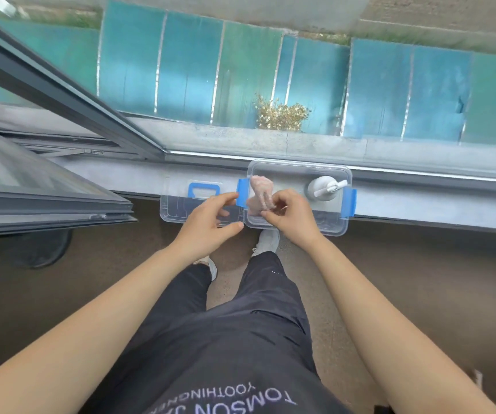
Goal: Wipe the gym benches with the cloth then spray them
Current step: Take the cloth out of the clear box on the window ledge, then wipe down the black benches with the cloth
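Windowsill [420, 201] holds clear box [332, 228]; right hand [291, 215] pinches pink cloth [260, 189], left hand [208, 225] loose.

I look down past a dark grey window sash [46, 186] that stands open on my left, over the floor, its edges blurred. The pale grey sill [420, 201] runs across in front of me above a brown, speckled floor [420, 264]. Outside, just past a concrete ledge [211, 138], lie teal corrugated roof panels [187, 64] with pale seams. A dry yellow shrub [281, 113] sits at their near edge. Beyond them is a grey concrete wall [420, 13]. The light is flat, even daylight.
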